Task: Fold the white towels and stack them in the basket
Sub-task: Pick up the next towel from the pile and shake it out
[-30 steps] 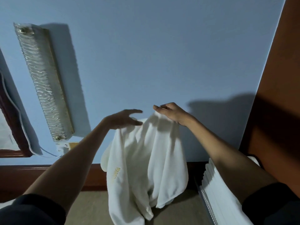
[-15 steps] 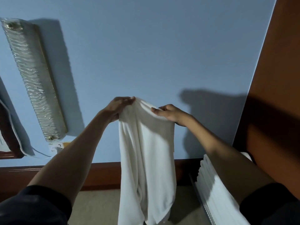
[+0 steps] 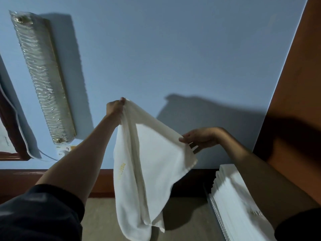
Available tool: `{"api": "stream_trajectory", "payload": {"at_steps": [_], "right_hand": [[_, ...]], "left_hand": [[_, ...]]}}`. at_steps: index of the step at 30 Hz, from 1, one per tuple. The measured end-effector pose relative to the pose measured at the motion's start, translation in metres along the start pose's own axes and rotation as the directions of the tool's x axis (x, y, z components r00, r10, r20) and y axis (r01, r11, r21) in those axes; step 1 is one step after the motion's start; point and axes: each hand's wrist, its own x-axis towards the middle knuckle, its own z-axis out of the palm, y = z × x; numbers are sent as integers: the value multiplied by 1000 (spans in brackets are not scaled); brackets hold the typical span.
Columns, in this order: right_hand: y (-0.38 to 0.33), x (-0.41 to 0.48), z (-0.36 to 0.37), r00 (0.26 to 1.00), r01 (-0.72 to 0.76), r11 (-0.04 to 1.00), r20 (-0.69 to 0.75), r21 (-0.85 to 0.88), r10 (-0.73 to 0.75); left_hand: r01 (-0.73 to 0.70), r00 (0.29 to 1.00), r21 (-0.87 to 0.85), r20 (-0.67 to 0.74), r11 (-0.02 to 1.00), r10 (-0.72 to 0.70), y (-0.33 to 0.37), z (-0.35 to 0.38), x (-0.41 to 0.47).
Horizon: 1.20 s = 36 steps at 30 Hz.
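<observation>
White towel (image 3: pixel 147 153) held aloft before blue wall (image 3: pixel 173 49). Hands, close together half second earlier, were drawn apart: left hand (image 3: pixel 115 108) raised, fingers clamped on one corner; right hand (image 3: pixel 201 139) lowered, fingers pinched on opposite corner. Top edge stretched; first fold judged imminent. Folded towel stack (image 3: pixel 231 197) seen at right.

Beige floor (image 3: pixel 104 223) across the bottom, ending at a brown wooden skirting board (image 3: pixel 52 178) under the blue wall (image 3: pixel 173 49). At the lower right, a basket (image 3: pixel 217 216) with a pale ribbed rim, base out of view, filled with a tall stack of folded white towels (image 3: pixel 234 206). Dark shadow between board and basket.
</observation>
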Motion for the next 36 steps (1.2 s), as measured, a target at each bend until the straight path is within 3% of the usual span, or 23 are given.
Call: {"api": "stream_trajectory", "payload": {"at_steps": [3, 6, 8, 11, 15, 18, 22, 25, 29, 36], "right_hand": [[-7, 3, 7, 975, 157, 984, -172, 82, -141], [-22, 15, 17, 896, 339, 925, -360, 173, -261], [-33, 27, 29, 877, 364, 883, -428, 296, -218], [-43, 51, 46, 864, 341, 811, -499, 475, -71], [-54, 64, 64, 850, 373, 628, -523, 683, 65], [-58, 72, 69, 835, 397, 559, -539, 728, 109], [-57, 82, 70, 827, 355, 631, -547, 689, 132], [-57, 78, 74, 838, 382, 573, -533, 726, 116], [-51, 73, 73, 866, 399, 489, -494, 775, 76], [-40, 80, 79, 890, 307, 713, -456, 630, 21]], "left_hand": [[-55, 995, 23, 86, 998, 53, -4, 1, -2], [-120, 976, 100, 196, 988, 99, -11, 4, -13], [-160, 944, 149, 313, 976, 107, -18, 6, -23], [-271, 829, 225, 549, 936, 108, -25, 6, -42], [-335, 699, 214, 710, 918, 89, -31, 1, -58], [-363, 671, 221, 736, 905, 89, -35, -3, -66], [-585, 731, 356, 621, 729, 283, -46, 1, -72], [-650, 717, 331, 565, 684, 408, -53, 4, -71], [-669, 698, 327, 586, 668, 412, -51, 4, -69], [-698, 667, 369, 648, 614, 369, -44, 8, -66]]}}
